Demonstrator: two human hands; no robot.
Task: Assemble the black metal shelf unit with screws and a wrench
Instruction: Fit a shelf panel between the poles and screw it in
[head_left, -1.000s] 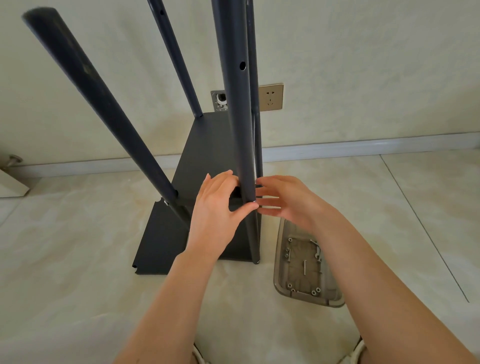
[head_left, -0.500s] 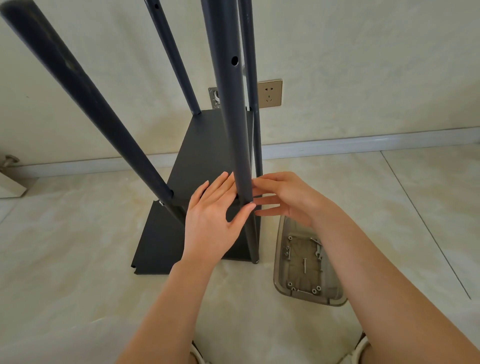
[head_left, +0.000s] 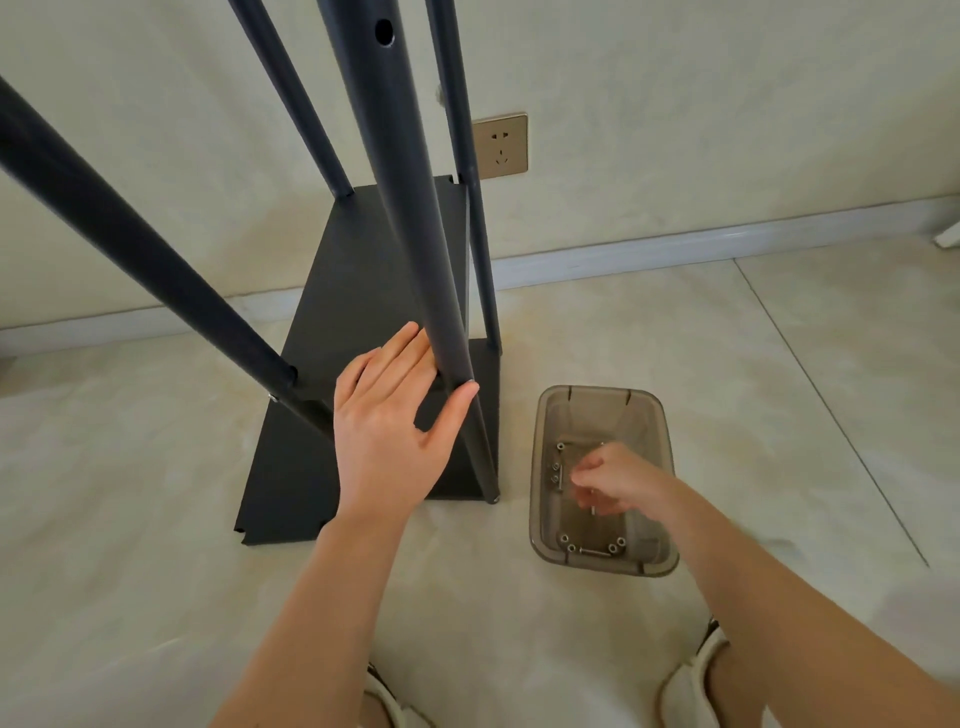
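Bracing the pole (head_left: 415, 208) with left hand (head_left: 389, 431), fingers straight; right hand (head_left: 615, 480) fingers curled inside screw tray (head_left: 660, 415), grasp unclear.

The light is soft and even, with only faint shadows on the floor (head_left: 156, 519). The right hand (head_left: 613, 480) is blurred. Wide-angle distortion bends the frame edges.

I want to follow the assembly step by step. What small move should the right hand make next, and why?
Probably pinch one screw and lift it out of the tray. The right hand is inside the tray with curled fingers, but its grip looks blurred, while the left hand steadies the nearest post against the shelf.
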